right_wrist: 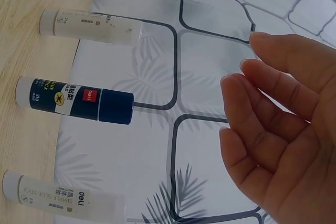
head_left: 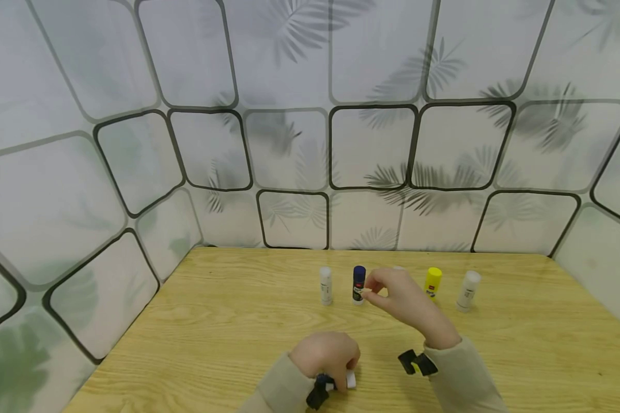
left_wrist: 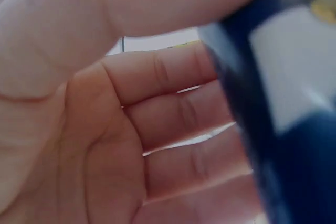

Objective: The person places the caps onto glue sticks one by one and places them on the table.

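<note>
My left hand [head_left: 326, 357] grips a dark blue glue stick [left_wrist: 310, 177] low over the front of the table; its white end [head_left: 351, 380] pokes out past the fingers. In the left wrist view the thumb lies across this tube, which is close and blurred. My right hand [head_left: 405, 298] is raised among the standing glue sticks, its fingers [right_wrist: 239, 98] loosely bent with nothing between them. Nearest to it stands an upright navy glue stick [right_wrist: 73, 99] with a white base, which the fingertips overlap in the head view.
Left of the navy stick stands a white glue stick [head_left: 326, 287]. Right of it, another white one [head_left: 399, 267] is mostly hidden behind my right hand, then come a yellow stick [head_left: 433, 280] and a third white one [head_left: 468, 291]. A patterned curtain [head_left: 289, 149] hangs behind the wooden table [head_left: 212, 327].
</note>
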`<action>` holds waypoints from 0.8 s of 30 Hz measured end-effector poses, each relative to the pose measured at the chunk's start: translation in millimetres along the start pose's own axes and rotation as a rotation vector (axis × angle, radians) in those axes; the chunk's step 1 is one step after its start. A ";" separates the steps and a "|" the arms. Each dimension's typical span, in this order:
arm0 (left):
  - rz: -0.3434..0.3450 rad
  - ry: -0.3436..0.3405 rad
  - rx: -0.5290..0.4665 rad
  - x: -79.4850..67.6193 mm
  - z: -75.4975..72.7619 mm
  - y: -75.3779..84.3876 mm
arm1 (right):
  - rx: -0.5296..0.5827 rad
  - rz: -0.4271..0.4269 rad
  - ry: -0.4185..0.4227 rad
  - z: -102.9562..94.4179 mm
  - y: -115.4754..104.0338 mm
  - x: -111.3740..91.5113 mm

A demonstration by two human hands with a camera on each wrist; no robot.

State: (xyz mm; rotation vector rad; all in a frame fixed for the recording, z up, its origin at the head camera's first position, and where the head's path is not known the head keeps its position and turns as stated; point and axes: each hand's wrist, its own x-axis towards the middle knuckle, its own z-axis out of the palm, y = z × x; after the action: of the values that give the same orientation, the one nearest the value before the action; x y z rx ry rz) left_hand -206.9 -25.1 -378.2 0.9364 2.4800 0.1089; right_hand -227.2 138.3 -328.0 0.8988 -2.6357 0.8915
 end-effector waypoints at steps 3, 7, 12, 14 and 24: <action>0.039 0.016 0.011 -1.0 -1.7 -1.9 | -0.001 0.000 0.000 0.5 0.5 0.1; 0.122 0.099 0.020 -4.0 -7.6 -5.3 | -0.011 -0.013 0.003 1.0 1.4 0.3; 0.221 0.254 -0.029 -8.8 -18.3 -11.8 | -0.019 -0.016 0.011 1.6 2.5 0.2; 0.274 0.337 -0.056 -10.8 -22.0 -15.2 | -0.015 -0.016 0.018 2.0 3.1 0.1; 0.407 0.814 -0.225 -23.4 -32.9 -28.4 | -0.032 -0.016 0.029 -0.7 6.0 0.3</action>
State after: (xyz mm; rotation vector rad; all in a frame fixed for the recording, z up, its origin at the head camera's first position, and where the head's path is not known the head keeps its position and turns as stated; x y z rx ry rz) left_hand -224.2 -58.6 -346.4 1.4944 2.8181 1.0682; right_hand -231.1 142.4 -330.2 0.8917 -2.6072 0.8500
